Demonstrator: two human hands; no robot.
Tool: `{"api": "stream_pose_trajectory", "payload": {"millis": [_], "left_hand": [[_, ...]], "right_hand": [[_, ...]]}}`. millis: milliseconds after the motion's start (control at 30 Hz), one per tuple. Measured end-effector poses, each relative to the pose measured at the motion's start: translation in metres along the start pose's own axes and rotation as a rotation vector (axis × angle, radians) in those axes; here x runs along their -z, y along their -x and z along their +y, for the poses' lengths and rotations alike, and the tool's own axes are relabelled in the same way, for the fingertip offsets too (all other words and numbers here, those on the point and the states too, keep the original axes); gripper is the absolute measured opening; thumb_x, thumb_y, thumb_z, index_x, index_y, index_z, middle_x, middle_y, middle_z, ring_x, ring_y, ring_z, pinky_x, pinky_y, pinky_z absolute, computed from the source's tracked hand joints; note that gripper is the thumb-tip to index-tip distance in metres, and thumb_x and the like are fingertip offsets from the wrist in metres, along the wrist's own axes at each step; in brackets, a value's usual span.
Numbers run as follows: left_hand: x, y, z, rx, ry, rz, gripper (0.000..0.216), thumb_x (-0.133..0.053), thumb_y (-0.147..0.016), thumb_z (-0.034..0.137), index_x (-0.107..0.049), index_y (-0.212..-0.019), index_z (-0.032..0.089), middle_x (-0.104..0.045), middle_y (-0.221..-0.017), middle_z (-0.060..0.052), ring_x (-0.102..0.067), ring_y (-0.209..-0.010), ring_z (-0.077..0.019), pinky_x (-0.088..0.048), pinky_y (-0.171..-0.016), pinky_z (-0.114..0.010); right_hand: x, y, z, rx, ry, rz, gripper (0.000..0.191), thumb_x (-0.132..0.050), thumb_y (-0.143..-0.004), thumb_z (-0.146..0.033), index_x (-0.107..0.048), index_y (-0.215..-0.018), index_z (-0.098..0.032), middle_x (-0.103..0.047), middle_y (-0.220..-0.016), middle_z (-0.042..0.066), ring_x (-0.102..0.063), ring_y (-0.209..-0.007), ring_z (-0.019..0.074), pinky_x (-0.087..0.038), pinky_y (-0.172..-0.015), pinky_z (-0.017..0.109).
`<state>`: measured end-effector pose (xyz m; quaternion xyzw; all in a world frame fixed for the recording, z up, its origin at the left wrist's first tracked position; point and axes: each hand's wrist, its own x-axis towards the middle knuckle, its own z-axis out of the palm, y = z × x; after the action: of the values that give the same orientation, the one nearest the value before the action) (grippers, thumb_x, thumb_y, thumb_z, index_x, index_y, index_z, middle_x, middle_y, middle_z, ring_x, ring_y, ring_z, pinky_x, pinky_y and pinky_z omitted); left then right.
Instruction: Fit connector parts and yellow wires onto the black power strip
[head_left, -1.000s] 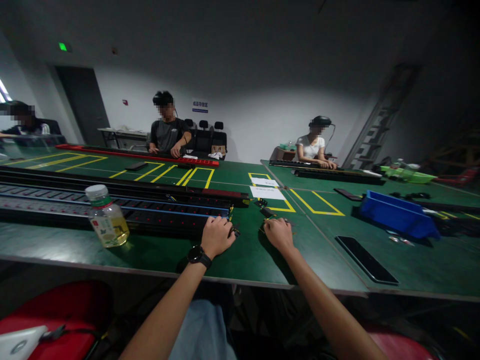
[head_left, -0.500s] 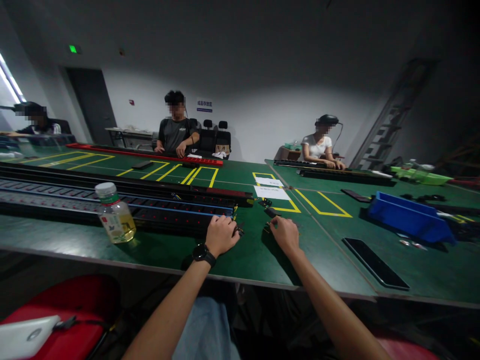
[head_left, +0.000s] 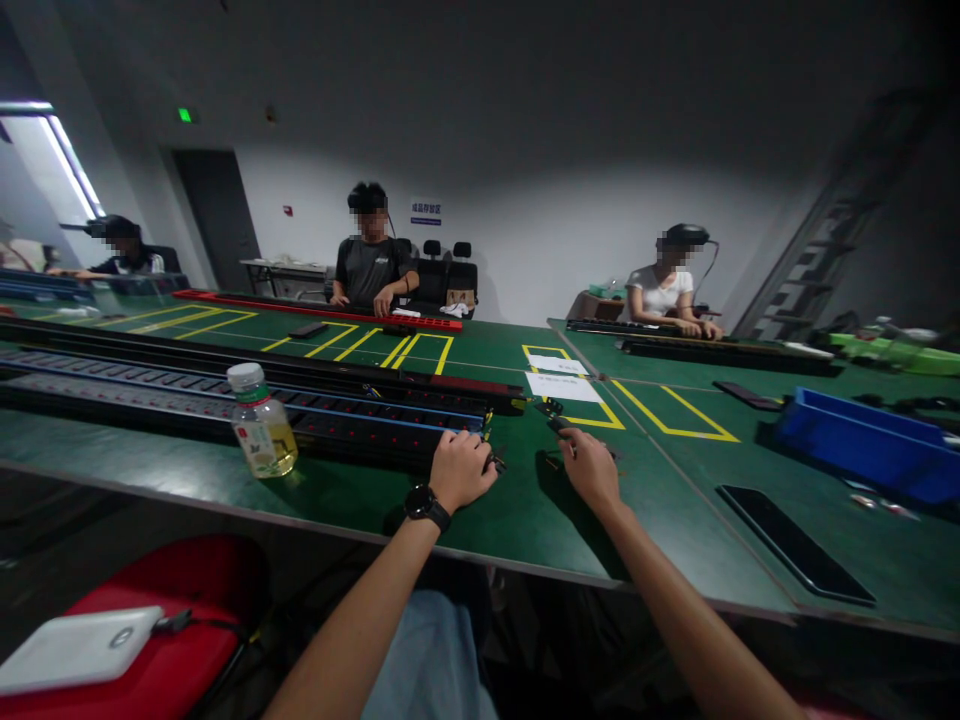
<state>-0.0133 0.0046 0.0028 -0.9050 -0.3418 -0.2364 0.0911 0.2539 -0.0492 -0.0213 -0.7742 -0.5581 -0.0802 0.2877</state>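
My left hand (head_left: pixel 461 472), with a black watch (head_left: pixel 426 505) on its wrist, rests at the right end of a long black rail (head_left: pixel 375 435) with blue edging and red dots. Its fingers are curled, and a small dark piece (head_left: pixel 495 462) shows at the fingertips, too small to name. My right hand (head_left: pixel 591 468) is closed over the green table, its thumb and forefinger at the near end of a small black object (head_left: pixel 557 423). Whatever lies under that palm is hidden. Thin brass-coloured bits (head_left: pixel 553 462) lie beside the fingers.
A bottle of yellow liquid (head_left: pixel 264 430) stands before the rail. Paper labels (head_left: pixel 562 386) lie inside yellow tape lines. To the right are a dark phone-like slab (head_left: pixel 795 542) and a blue bin (head_left: pixel 870 440). Several people sit across the table, one in grey (head_left: pixel 371 270).
My right hand has moved slightly forward, to the black object. My left hand stays at the rail's end. The whole view has swung a little to the left.
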Motion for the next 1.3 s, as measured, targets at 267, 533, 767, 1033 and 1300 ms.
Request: {"api": "stream_pose_trajectory", "payload": {"millis": [267,533,767,1033,1300], "left_hand": [[0.000,0.001,0.001,-0.016,-0.031,0.004,0.020,-0.063,-0.098,0.035,-0.074,-0.096,0.018,-0.072,-0.104,-0.012,-0.061,-0.103,-0.0291,-0.042,-0.090,-0.047],[0.010,-0.004,0.010,-0.032,-0.082,0.057,0.028,-0.060,-0.099,0.042,-0.070,-0.107,0.016,-0.068,-0.110,-0.015,-0.057,-0.105,-0.0326,-0.042,-0.088,-0.048],[0.034,0.006,0.027,-0.444,-0.113,0.035,0.022,-0.051,-0.105,0.034,-0.067,-0.103,0.019,-0.065,-0.102,-0.011,-0.057,-0.098,-0.0282,-0.039,-0.080,-0.044],[0.041,0.016,0.041,-0.652,-0.171,0.008,0.012,-0.053,-0.105,0.023,-0.063,-0.103,0.018,-0.065,-0.096,-0.009,-0.057,-0.090,-0.0254,-0.038,-0.073,-0.041],[0.057,0.019,0.043,-0.678,-0.210,0.004,0.016,-0.052,-0.105,0.016,-0.064,-0.095,0.017,-0.066,-0.092,-0.008,-0.058,-0.088,-0.0243,-0.039,-0.070,-0.039]], "right_hand": [[0.023,-0.002,-0.005,-0.031,-0.621,0.250,0.055,-0.058,-0.091,-0.066,-0.075,-0.107,-0.016,-0.077,-0.089,0.012,-0.069,-0.078,0.0252,-0.054,-0.076,0.038],[0.037,0.077,-0.045,-0.116,-0.988,0.139,0.049,-0.075,-0.086,-0.064,-0.074,-0.106,-0.019,-0.073,-0.081,0.006,-0.059,-0.062,0.0181,-0.050,-0.058,0.031],[0.022,0.108,-0.063,-0.022,-0.955,0.018,0.047,-0.070,-0.090,-0.069,-0.066,-0.091,-0.022,-0.063,-0.077,0.003,-0.057,-0.066,0.0188,-0.048,-0.061,0.030],[0.024,0.106,-0.058,-0.013,-1.071,-0.164,0.046,-0.073,-0.088,-0.068,-0.058,-0.087,-0.024,-0.054,-0.073,-0.002,-0.049,-0.061,0.0152,-0.040,-0.055,0.027],[0.031,0.104,-0.057,-0.041,-1.152,-0.288,0.051,-0.079,-0.082,-0.069,-0.059,-0.086,-0.023,-0.053,-0.067,-0.005,-0.046,-0.058,0.0127,-0.036,-0.054,0.025]]}}
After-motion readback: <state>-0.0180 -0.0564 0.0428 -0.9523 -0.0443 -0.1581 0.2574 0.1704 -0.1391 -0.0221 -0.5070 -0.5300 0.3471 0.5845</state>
